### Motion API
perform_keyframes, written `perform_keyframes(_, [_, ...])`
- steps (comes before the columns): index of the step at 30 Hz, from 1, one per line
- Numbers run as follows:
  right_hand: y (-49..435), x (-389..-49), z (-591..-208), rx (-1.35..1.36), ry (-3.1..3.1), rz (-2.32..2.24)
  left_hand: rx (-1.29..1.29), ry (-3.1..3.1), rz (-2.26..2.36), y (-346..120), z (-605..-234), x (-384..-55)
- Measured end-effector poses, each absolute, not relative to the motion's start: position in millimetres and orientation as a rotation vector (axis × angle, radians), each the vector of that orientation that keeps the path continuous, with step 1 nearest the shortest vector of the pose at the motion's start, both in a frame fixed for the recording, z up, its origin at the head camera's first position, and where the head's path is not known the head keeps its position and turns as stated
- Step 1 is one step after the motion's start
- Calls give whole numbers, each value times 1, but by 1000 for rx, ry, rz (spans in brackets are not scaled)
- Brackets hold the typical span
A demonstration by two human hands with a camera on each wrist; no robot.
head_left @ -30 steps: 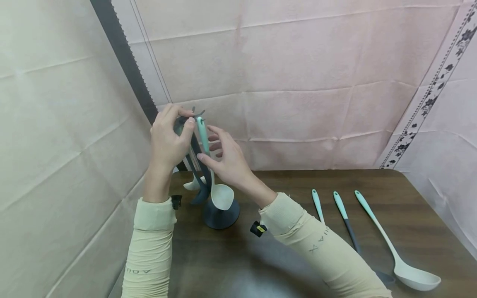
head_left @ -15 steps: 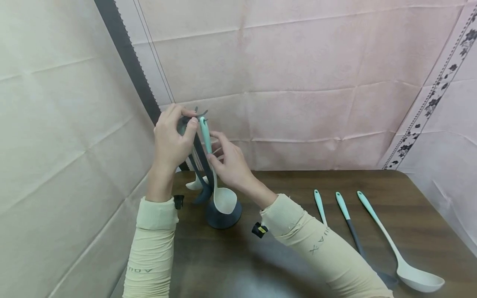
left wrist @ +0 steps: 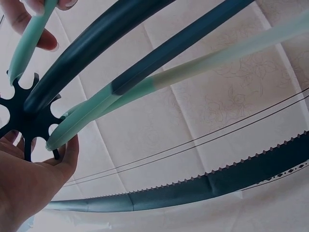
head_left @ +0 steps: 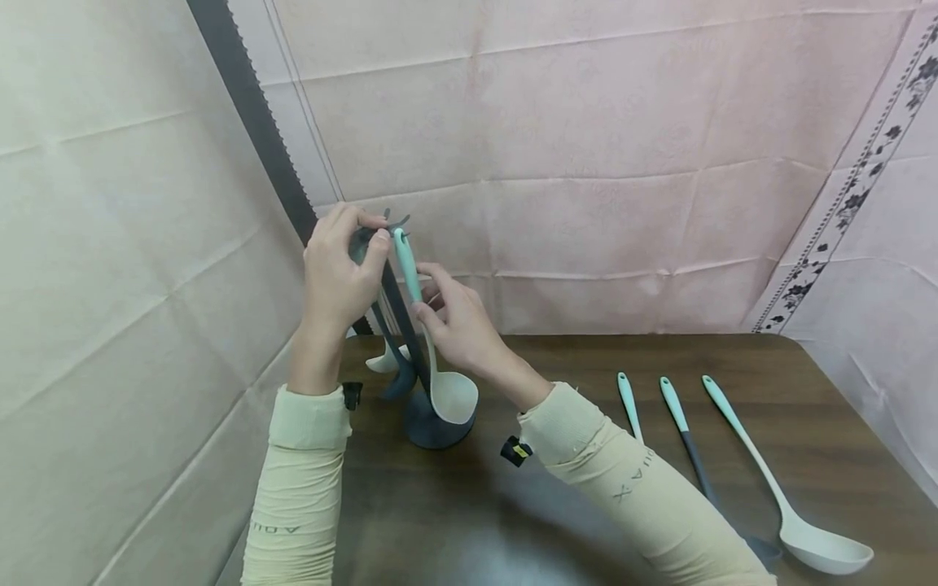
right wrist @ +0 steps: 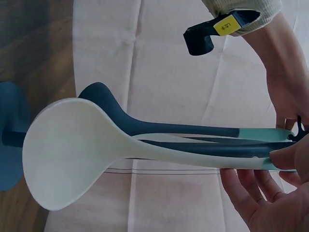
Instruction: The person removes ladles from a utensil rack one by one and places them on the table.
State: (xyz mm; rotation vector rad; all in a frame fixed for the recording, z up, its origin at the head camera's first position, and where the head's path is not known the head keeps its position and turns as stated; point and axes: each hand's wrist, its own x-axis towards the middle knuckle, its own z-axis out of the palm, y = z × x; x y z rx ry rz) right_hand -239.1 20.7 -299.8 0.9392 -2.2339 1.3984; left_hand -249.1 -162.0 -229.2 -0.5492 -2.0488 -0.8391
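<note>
My left hand grips the hooked top of a dark utensil stand, thumb and fingers at its rim. My right hand pinches the mint handle of a white ladle between thumb and fingers. The handle's upper end is right at a hook, and the ladle's bowl hangs tilted out to the right, overlapping the stand's base in the head view. A dark ladle with a mint handle end and a pale utensil hang on the left side, near my left hand.
Three mint-handled utensils lie at the right of the brown table: one partly under my right sleeve, a dark-necked one, and a big white ladle. Pale cloth walls rise behind and at both sides.
My right hand has come in from beside the white ladle's handle and taken hold of it. The ladle's bowl has swung to the right. My left hand stays at the stand's top.
</note>
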Motion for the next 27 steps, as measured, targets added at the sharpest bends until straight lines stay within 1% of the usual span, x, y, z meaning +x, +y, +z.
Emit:
perform_keyframes(11, [31,-238,-298,980,-2258,1418,-547,-2036,-850,-162,-230,-251])
perform_keyframes(17, [41,-232,-293,963,-2280,1439,-544,-2038,-863,-162,-232,-251])
perform_keyframes(27, [45,-232,-295,928,-2246,1445,-534,-2034,-861,-162,-232,-252])
